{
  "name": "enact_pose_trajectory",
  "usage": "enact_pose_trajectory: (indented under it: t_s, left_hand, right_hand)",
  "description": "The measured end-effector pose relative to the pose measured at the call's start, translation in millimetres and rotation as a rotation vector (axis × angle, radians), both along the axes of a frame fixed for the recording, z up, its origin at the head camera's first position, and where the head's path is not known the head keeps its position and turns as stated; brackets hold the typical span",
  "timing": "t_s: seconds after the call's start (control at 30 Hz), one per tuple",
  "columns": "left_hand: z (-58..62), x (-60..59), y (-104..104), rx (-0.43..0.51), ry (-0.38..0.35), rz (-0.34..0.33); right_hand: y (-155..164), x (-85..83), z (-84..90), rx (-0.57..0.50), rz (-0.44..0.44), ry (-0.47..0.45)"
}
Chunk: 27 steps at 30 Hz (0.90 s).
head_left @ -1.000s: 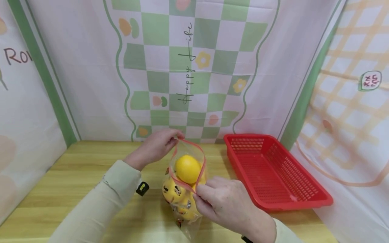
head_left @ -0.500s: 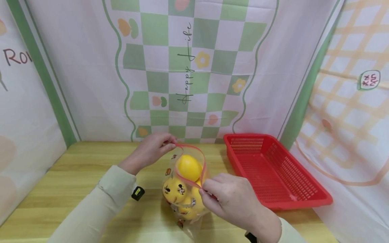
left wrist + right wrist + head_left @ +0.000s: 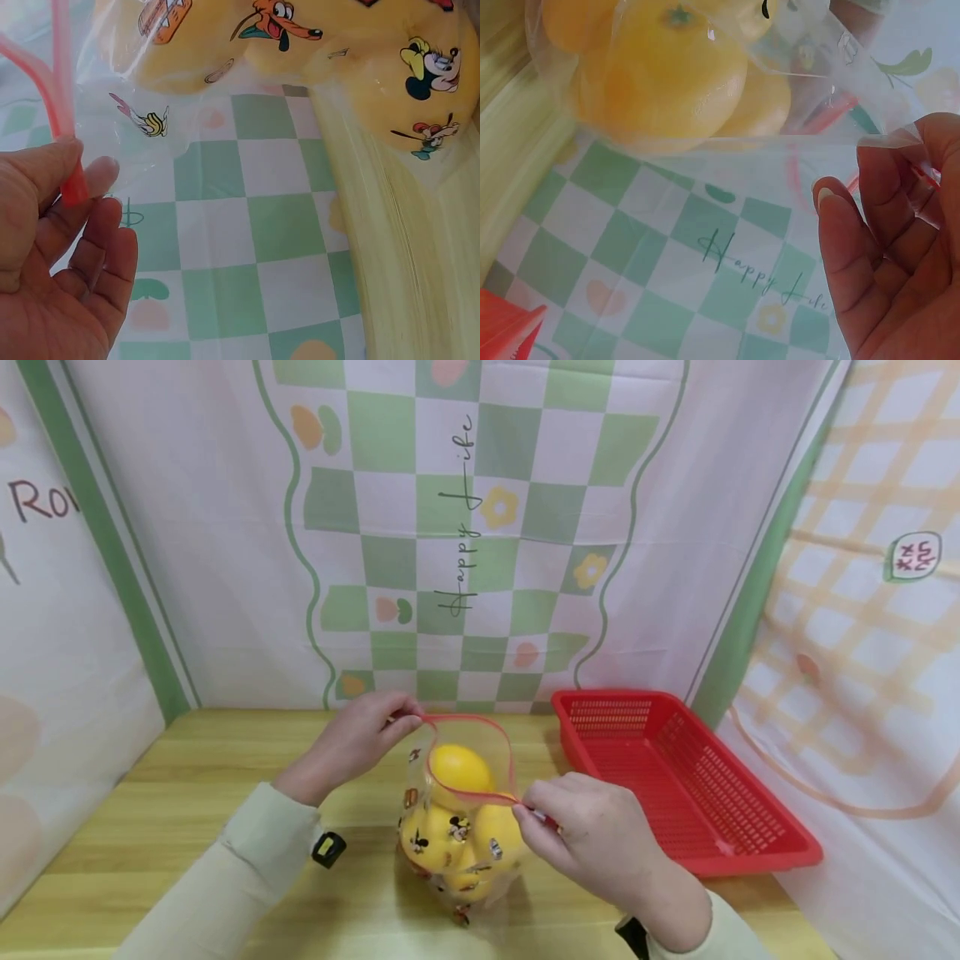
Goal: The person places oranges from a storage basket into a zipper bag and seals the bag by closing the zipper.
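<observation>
A clear zip bag (image 3: 423, 793) with cartoon prints and a red zip rim stands on the table, its mouth spread wide. Several yellow-orange fruits (image 3: 461, 768) fill it; one in the right wrist view, an orange-like fruit (image 3: 679, 71), shows a green stem end. My left hand (image 3: 360, 739) pinches the far left corner of the rim between thumb and forefinger; in the left wrist view the red zip strip (image 3: 66, 112) runs into that pinch. With thumb and curled fingers, my right hand (image 3: 592, 835) grips the near right corner. The fruits' exact kind is unclear through the printed plastic.
A red plastic basket (image 3: 637, 777) with slotted sides stands at the right, close to my right hand. The wood-grain table (image 3: 247, 752) ends at a printed cloth backdrop (image 3: 450, 552), with cloth walls on both sides.
My hands have drawn apart, the left one leftward and the right one rightward and slightly up. The bag's mouth is stretched wider, and the fruits have shifted a little inside.
</observation>
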<state>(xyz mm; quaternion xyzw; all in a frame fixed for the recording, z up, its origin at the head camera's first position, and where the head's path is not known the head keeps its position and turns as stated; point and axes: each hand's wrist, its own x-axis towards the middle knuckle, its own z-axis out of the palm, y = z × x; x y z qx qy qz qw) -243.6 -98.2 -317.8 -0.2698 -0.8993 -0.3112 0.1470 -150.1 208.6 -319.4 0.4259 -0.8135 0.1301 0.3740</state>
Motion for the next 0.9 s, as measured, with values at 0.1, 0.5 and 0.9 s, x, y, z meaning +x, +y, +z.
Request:
enact_pose_trajectory:
  t_s: [0.1, 0.5, 0.9]
  left_hand:
    - [0.3, 4.6, -3, 0.004, 0.002, 0.019]
    - [-1.8, 21.4, -15, 0.012, 0.045, 0.057]
    - [-7.0, 38.4, -28, 0.010, 0.077, 0.086]
  right_hand:
    - [2, -3.3, -0.4, -0.006, -0.009, -0.003]
    - [10, -14.2, -1.8, -0.060, -0.052, -0.035]
    - [13, -17.9, -1.7, -0.109, -0.199, -0.203]
